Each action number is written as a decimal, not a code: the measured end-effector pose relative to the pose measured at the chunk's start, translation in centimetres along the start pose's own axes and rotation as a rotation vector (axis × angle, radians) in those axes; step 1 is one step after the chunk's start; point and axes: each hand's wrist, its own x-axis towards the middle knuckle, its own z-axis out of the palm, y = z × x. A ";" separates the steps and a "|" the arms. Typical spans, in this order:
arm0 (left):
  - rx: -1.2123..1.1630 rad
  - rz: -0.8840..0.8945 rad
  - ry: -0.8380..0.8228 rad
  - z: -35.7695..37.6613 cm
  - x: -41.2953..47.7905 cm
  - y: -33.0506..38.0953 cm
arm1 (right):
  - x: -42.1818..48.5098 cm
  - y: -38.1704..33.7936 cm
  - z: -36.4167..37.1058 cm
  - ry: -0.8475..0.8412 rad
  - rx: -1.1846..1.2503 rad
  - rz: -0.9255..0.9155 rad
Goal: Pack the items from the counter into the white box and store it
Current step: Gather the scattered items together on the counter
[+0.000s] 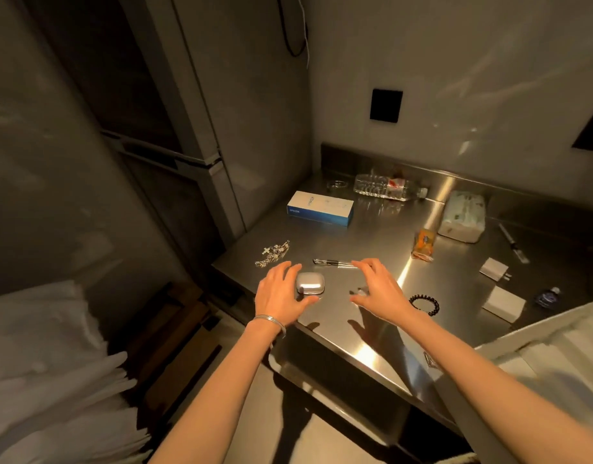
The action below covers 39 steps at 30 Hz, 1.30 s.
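On the steel counter, my left hand cups a silver earbud case between thumb and fingers near the front left corner. My right hand hovers beside it with its fingers spread and holds nothing. Its fingertips are over a pen, and a small shiny item lies by its thumb. A white-topped box with blue sides lies farther back. Silver jewellery with a cross lies left of the pen, and a black bead bracelet lies right of my right wrist.
A water bottle lies by the back wall, beside a tissue pack and an orange packet. A white plug, a small white box and a dark bottle sit right. A fridge stands left, above bedding.
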 end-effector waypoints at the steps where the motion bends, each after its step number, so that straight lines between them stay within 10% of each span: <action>1: -0.007 -0.009 -0.032 0.5 0.9 -0.4 | 0.4 0.2 0.6 -0.001 0.009 0.013; 19: -0.250 0.170 -0.491 6.2 14.2 -12.6 | 5.0 -2.3 10.9 0.153 0.215 0.593; 39: -0.307 0.564 -0.591 12.3 17.6 3.3 | 2.7 3.9 5.8 0.275 0.319 0.730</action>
